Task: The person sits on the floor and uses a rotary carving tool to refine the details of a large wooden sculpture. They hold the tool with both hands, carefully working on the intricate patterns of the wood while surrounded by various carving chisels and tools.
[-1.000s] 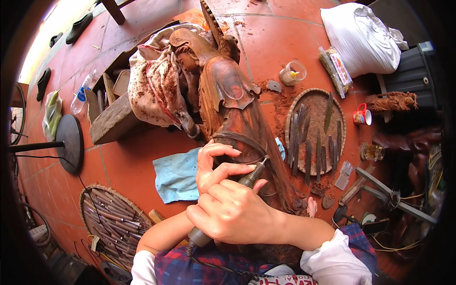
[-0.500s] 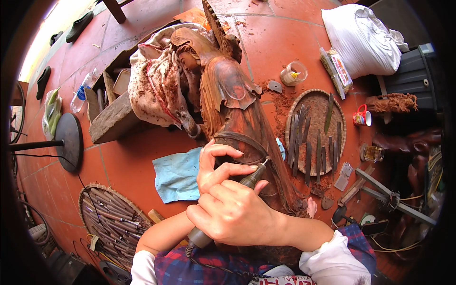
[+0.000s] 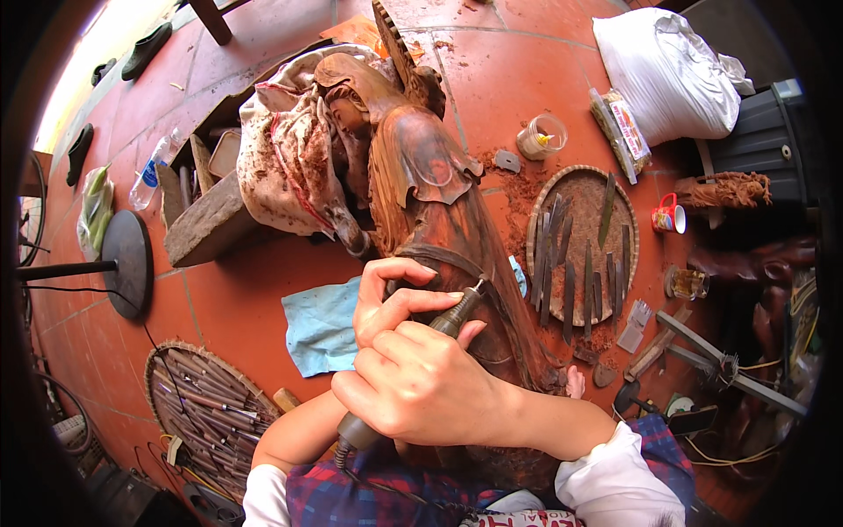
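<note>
A brown carved wooden statue of a hooded figure (image 3: 430, 167) lies lengthwise in front of me, its head toward the far side. My right hand (image 3: 421, 378) is wrapped round the grey body of a corded rotary tool (image 3: 358, 432). The tool's thin metal tip is at the carved band across the figure's middle; whether it touches the wood I cannot tell. Behind my right hand, my left hand (image 3: 379, 294) has bent fingers, one pressed on the tool's front end and another near the wood. Its palm is hidden.
A stained cloth (image 3: 290, 167) pads the statue's head beside a wooden box (image 3: 211, 220). On the left lie a blue cloth (image 3: 320, 325) and a basket of chisels (image 3: 167, 356). To the right are a round tray (image 3: 551, 189) of flat files, a jar (image 3: 531, 142) and a mug (image 3: 669, 220).
Both hands and the rotary tool have shifted slightly left, and the tip has moved a little left and farther away along the statue. The statue and surroundings stay put.
</note>
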Demonstrator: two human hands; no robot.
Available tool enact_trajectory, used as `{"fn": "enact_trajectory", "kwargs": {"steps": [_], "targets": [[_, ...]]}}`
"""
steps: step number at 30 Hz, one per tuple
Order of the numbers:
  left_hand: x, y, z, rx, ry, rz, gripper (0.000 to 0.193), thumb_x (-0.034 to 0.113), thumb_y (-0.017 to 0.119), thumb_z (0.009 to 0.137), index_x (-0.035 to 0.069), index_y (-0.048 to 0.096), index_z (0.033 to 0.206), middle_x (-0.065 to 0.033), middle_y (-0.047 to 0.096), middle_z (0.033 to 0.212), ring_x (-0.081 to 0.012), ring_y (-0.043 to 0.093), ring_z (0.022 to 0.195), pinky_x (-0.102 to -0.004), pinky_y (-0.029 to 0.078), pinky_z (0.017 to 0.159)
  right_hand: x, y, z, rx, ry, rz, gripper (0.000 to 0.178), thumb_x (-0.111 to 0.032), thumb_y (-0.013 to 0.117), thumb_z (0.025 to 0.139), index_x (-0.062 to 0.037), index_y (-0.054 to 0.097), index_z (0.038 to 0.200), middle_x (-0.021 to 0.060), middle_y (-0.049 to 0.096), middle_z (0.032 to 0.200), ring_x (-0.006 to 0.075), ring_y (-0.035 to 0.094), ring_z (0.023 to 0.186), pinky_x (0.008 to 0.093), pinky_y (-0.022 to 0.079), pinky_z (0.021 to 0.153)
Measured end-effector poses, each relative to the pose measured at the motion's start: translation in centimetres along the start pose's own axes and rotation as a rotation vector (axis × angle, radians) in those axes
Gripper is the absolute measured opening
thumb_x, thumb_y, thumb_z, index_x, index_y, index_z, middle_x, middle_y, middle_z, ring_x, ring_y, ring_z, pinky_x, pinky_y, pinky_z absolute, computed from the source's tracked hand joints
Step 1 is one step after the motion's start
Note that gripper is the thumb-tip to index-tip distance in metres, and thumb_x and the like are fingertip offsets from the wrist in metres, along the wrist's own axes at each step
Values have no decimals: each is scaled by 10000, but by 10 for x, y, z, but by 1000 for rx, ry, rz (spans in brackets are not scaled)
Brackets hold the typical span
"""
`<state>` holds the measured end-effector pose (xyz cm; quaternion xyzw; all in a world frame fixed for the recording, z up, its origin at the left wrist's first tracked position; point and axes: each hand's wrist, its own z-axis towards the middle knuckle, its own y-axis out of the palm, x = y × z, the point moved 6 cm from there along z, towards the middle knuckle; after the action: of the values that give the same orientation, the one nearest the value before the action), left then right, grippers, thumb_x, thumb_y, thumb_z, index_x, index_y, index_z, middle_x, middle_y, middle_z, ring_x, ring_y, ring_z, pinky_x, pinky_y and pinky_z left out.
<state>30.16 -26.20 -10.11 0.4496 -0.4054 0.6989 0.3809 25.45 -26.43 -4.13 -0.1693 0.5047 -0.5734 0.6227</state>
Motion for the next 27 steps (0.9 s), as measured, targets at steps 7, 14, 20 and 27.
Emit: {"fn": "enact_trajectory", "kwargs": {"steps": [7,14,20,27], "targets": [[4,2,-5,-47,80,69,471,316,922,441,118,731,823,-89,618,978,-279,585,926,-561,361,1027,-9,-5,-7,-177,95,55,118,-122,627,702,-33,553,674,108,562,603,250,601,675,331,490,648],[-3,1,0,23,-19,-17,490,257,914,433,92,709,846,-99,591,993,-286,572,946,-447,434,872,0,2,2,-88,27,-24,136,-139,617,653,-57,512,679,69,514,621,201,576,649,311,464,594],[5,6,-9,-111,61,87,422,159,895,476,97,657,819,-69,554,1054,-281,543,986,-438,321,1131,-9,-5,-8,-187,103,23,133,-145,639,707,-30,573,696,97,577,619,227,616,672,321,481,620],[-7,2,4,108,54,11,506,293,909,422,96,734,853,-100,616,955,-287,587,893,-358,458,662,0,-1,2,-33,33,-15,148,-147,608,629,-70,487,664,49,468,621,181,549,617,307,451,560]]}}
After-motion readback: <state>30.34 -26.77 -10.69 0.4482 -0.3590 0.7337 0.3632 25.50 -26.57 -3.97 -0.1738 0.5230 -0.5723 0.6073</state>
